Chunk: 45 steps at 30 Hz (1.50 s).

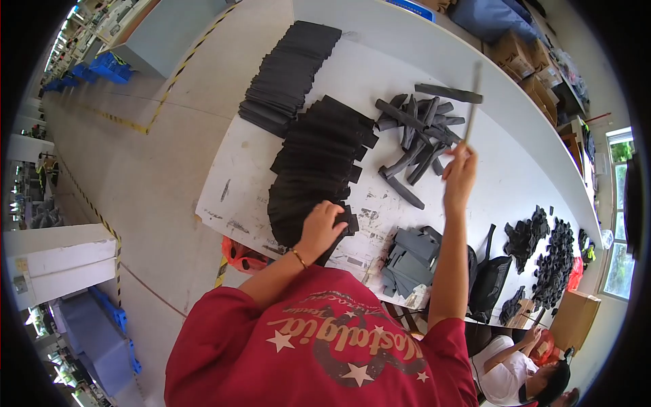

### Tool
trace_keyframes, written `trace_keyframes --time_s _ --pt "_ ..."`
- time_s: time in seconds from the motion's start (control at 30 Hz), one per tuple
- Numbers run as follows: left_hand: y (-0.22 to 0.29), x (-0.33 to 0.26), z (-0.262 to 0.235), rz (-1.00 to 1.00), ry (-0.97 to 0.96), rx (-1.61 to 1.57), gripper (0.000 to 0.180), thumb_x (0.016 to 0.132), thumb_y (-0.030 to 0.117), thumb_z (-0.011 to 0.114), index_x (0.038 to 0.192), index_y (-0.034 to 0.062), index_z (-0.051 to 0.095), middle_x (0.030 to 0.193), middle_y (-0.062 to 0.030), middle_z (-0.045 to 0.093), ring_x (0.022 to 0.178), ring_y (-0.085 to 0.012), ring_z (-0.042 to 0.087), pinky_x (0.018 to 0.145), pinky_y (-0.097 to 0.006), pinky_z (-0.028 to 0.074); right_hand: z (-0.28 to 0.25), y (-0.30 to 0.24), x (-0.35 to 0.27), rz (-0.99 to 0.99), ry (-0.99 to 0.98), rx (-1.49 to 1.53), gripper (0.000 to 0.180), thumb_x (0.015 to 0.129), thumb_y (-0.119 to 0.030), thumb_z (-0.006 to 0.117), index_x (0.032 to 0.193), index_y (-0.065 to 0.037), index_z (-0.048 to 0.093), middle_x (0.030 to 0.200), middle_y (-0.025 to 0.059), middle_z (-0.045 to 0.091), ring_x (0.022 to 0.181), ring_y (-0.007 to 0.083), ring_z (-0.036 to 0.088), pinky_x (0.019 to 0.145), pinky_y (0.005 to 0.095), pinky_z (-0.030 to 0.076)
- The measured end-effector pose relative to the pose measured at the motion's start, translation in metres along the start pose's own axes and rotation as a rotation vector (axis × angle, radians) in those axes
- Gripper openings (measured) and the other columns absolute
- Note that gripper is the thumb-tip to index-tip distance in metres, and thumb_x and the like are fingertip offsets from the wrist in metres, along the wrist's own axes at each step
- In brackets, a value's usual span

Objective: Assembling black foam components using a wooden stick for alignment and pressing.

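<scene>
My left hand (321, 226) rests fingers-down on the near end of a long overlapping row of flat black sheets (324, 152) on the white table (515, 169). My right hand (461, 173) is raised over the table and grips a thin grey stick (474, 102) that points away from me. Just left of that hand lies a loose pile of black rolled tubes (420, 129). A second row of black sheets (293, 68) lies farther away on the table.
Grey folded pieces (409, 254) and a black bag (491, 279) sit near the table's front edge. Heaps of small black parts (546, 251) lie to the right. Another person (515, 373) sits at lower right. Cardboard boxes (519, 57) stand beyond the table; an orange object (241, 256) sits under it.
</scene>
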<state>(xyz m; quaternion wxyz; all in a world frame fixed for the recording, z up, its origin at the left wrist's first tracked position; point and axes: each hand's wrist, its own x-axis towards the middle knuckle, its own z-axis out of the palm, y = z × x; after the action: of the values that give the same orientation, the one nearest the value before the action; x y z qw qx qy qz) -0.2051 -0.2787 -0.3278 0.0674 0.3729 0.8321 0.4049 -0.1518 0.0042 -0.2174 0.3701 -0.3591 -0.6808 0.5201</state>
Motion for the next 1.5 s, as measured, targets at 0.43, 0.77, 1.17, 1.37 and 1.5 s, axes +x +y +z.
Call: trace_keyframes --time_s 0.43,0.77,1.17,1.37,1.5 --pt "-0.033 0.019 -0.014 0.054 -0.133 -0.056 0.006 0.075 0.006 0.066 0.076 0.0048 0.060 0.082 -0.0074 0.057 0.082 -0.0277 0.054 0.073 -0.036 0.047 -0.095 0.041 -0.110 -0.366 -0.648 -0.752 0.015 0.082 -0.015 0.066 0.095 -0.009 0.069 0.069 0.0075 0.058 0.065 0.0251 0.060 0.057 0.0349 0.048" --pt "-0.009 0.035 -0.021 0.151 -0.195 -0.109 0.003 0.075 0.007 0.065 0.075 0.0052 0.062 0.082 -0.0068 0.061 0.083 -0.0278 0.055 0.075 -0.036 0.046 -0.087 0.050 -0.110 -0.483 -0.778 -0.774 0.019 0.081 -0.017 0.066 0.099 -0.012 0.067 0.077 0.0076 0.064 0.072 0.0261 0.063 0.060 0.0376 0.051" --pt "-0.006 0.022 -0.013 -0.760 -0.145 -2.020 0.040 0.085 0.028 0.069 0.116 0.0083 0.053 0.113 -0.0107 0.057 0.096 -0.0244 0.058 0.092 -0.043 0.045 -0.016 0.085 -0.202 0.396 -0.780 0.080 0.016 0.092 -0.008 0.051 0.101 -0.001 0.062 0.069 -0.0038 0.052 0.064 0.0046 0.046 0.058 0.0217 0.038" --pt "0.029 0.013 0.018 -0.920 0.079 -1.890 0.026 0.084 0.025 0.072 0.101 0.0085 0.061 0.080 -0.0042 0.062 0.074 -0.0200 0.061 0.076 -0.037 0.051 0.032 0.055 -0.241 0.108 -0.368 -0.233 0.026 0.090 -0.002 0.052 0.116 0.001 0.053 0.069 0.0166 0.058 0.060 0.0243 0.058 0.056 0.0347 0.045" --pt "0.028 0.027 0.006 -0.968 0.179 -1.826 0.024 0.083 0.023 0.073 0.096 0.0062 0.061 0.078 -0.0048 0.061 0.068 -0.0189 0.059 0.065 -0.034 0.051 0.015 0.060 -0.251 0.167 -0.429 -0.326 0.023 0.092 -0.008 0.053 0.113 0.000 0.056 0.066 0.0165 0.059 0.056 0.0265 0.059 0.054 0.0366 0.045"
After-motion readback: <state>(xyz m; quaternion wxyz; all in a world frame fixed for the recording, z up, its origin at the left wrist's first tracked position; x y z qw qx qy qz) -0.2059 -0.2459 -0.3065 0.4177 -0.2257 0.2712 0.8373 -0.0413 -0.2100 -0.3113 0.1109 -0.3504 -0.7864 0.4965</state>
